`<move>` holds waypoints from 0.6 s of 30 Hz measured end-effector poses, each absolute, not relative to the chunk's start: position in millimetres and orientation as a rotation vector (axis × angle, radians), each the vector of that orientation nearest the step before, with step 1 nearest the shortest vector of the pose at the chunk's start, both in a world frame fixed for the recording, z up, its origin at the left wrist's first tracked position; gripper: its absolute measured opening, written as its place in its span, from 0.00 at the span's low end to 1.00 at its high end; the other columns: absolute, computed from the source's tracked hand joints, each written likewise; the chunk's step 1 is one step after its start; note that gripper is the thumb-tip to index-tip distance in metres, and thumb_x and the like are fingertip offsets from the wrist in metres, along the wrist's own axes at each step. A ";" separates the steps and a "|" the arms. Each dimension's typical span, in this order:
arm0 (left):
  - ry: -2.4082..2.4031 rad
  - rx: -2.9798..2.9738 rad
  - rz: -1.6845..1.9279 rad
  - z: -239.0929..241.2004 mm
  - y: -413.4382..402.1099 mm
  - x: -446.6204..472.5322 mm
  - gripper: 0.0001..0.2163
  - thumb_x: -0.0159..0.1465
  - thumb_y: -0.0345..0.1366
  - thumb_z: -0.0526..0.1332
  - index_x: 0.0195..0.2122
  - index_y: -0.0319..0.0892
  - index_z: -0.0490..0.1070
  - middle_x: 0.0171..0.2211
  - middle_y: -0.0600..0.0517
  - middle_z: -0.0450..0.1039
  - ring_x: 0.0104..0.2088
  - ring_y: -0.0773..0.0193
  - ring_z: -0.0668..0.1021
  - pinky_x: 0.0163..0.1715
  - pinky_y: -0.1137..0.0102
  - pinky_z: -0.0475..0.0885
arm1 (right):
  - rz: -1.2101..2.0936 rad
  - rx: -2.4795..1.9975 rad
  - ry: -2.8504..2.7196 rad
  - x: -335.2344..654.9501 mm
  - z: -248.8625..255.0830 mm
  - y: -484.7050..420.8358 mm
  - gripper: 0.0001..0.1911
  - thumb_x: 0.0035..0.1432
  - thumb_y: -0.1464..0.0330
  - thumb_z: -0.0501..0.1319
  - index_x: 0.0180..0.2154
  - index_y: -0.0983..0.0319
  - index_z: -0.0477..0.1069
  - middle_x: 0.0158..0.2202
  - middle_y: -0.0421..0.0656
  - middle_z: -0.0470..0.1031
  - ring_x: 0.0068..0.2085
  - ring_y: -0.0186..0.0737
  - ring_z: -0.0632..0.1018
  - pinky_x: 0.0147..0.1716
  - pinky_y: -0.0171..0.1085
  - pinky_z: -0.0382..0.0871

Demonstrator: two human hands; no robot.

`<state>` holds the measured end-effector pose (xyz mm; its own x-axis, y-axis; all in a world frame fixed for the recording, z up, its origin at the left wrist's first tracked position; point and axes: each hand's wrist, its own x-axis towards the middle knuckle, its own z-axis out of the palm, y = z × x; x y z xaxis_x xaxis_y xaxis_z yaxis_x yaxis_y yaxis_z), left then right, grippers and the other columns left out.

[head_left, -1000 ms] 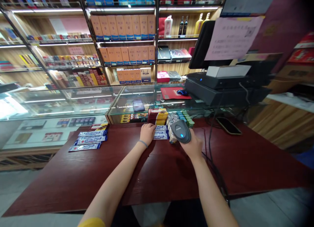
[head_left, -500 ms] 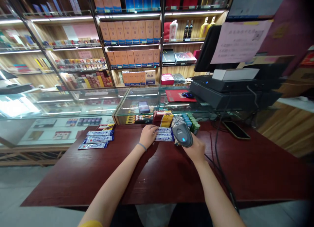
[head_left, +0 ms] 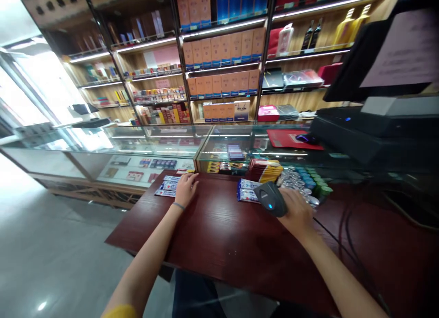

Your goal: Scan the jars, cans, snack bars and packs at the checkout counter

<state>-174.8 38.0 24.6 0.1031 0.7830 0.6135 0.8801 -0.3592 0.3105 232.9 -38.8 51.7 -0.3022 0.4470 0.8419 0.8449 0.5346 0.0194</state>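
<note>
My right hand (head_left: 297, 211) grips a black barcode scanner (head_left: 273, 198) with a blue light on top, its head over a stack of blue and white bars (head_left: 247, 191) on the dark red table (head_left: 240, 240). My left hand (head_left: 186, 188) rests at the table's far left on another group of blue and white bars (head_left: 168, 187); whether it carries one under the palm is hidden.
Red and yellow packs (head_left: 267, 170), small round tins and green-capped tubes (head_left: 310, 183) crowd behind the scanner. Glass display counters (head_left: 154, 146) run behind the table. A black till with screen (head_left: 373, 126) stands at right; cables (head_left: 346, 231) cross the table. Shelves of boxes fill the back wall.
My left hand has left the bars by the scanner and gone left to the other group of bars. My head has turned left. The scanner stays over the right-hand bars.
</note>
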 end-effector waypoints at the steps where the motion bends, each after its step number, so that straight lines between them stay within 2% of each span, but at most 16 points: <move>1: -1.714 -2.204 -1.065 23.9 36.8 -188.6 0.16 0.68 0.35 0.56 0.57 0.46 0.71 0.52 0.44 0.72 0.54 0.53 0.72 0.57 0.57 0.67 | -0.607 -1.028 -1.957 229.2 50.7 -36.9 0.17 0.56 0.73 0.59 0.49 0.64 0.69 0.43 0.50 0.77 0.45 0.52 0.76 0.45 0.46 0.72; 5: -1.797 -2.155 -0.940 19.5 28.2 -236.4 0.17 0.66 0.33 0.57 0.56 0.44 0.71 0.52 0.43 0.71 0.54 0.51 0.72 0.57 0.56 0.67 | -0.621 -0.979 -2.033 212.4 51.3 -31.1 0.17 0.57 0.73 0.57 0.49 0.63 0.68 0.44 0.50 0.76 0.45 0.51 0.76 0.44 0.45 0.72; 9: -1.865 -2.155 -0.881 8.4 19.4 -267.3 0.16 0.65 0.35 0.59 0.55 0.45 0.71 0.53 0.43 0.71 0.56 0.51 0.72 0.59 0.56 0.66 | -0.665 -0.944 -2.099 195.9 52.7 -27.5 0.18 0.57 0.74 0.56 0.50 0.63 0.69 0.45 0.50 0.76 0.45 0.50 0.76 0.43 0.44 0.70; 15: -1.936 -2.149 -0.809 -6.4 22.2 -279.9 0.17 0.65 0.35 0.60 0.56 0.45 0.72 0.56 0.43 0.71 0.57 0.50 0.72 0.59 0.54 0.65 | -0.702 -0.936 -2.166 180.3 43.6 -32.2 0.20 0.54 0.79 0.56 0.49 0.65 0.69 0.45 0.50 0.77 0.45 0.50 0.76 0.43 0.43 0.69; 18: -1.970 -2.133 -0.751 -6.8 24.8 -278.2 0.15 0.66 0.37 0.59 0.53 0.45 0.75 0.55 0.43 0.73 0.55 0.50 0.73 0.58 0.54 0.66 | -0.692 -0.911 -2.201 176.5 41.6 -38.2 0.20 0.55 0.79 0.56 0.49 0.64 0.69 0.45 0.50 0.77 0.46 0.50 0.76 0.44 0.44 0.68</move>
